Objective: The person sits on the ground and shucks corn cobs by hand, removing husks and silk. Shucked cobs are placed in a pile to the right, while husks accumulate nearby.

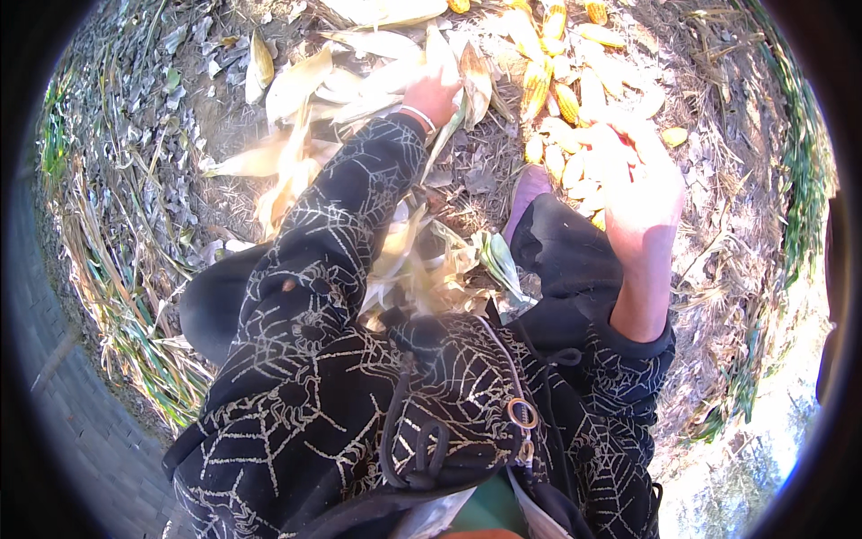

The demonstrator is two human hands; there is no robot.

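My left hand [432,93], with a white band at the wrist, reaches into the unhusked corn ears [296,84] at the upper middle. Glare hides its fingers, so whether it grips an ear cannot be told. On the right, my right hand [636,158] is over the edge of a pile of husked yellow corn cobs [537,87]. Strong sunlight washes it out, and what its fingers hold is unclear. Loose dry husks [397,256] lie between my legs, with a greenish husk [500,263] beside them.
My shoe [528,192] rests close to the cobs. Dry leaves [178,114] and straw cover the ground. Green and dry stalks [135,337] lie at the left, grass [805,168] grows along the right rim, and grey paving [81,418] shows at the lower left.
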